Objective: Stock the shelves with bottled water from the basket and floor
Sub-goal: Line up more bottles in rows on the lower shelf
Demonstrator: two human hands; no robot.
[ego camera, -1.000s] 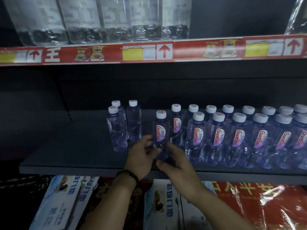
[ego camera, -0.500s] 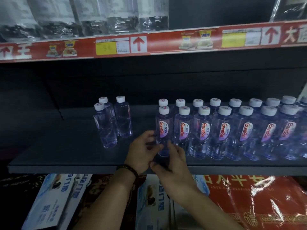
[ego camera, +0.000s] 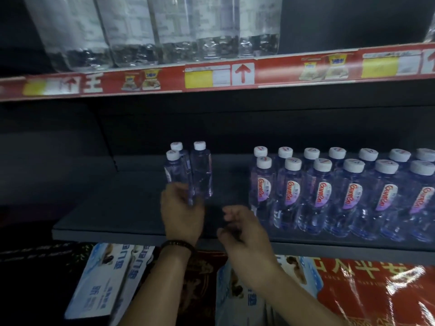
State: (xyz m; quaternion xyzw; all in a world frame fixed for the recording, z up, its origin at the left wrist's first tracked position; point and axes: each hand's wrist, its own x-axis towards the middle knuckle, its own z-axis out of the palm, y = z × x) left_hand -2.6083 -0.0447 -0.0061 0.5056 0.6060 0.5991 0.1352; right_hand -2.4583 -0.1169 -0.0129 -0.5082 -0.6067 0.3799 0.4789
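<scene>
Head view: three small water bottles (ego camera: 188, 172) stand upright, white caps up, long axis vertical, gap apart to left of labelled bottle row (ego camera: 329, 196). Row two deep, upright, labels facing out, on grey shelf (ego camera: 117, 208). Left hand (ego camera: 182, 217) at base of trio's front bottle, fingers curled; blurred, real grip cannot be told. Right hand (ego camera: 246, 234) just left of row's end bottle, fingers loosely curled, holding nothing. Above row: red price strip (ego camera: 282, 71), big clear bottles (ego camera: 164, 31). Below row: cartons (ego camera: 106, 278), red wrapped pack (ego camera: 376, 290). Dim light.
</scene>
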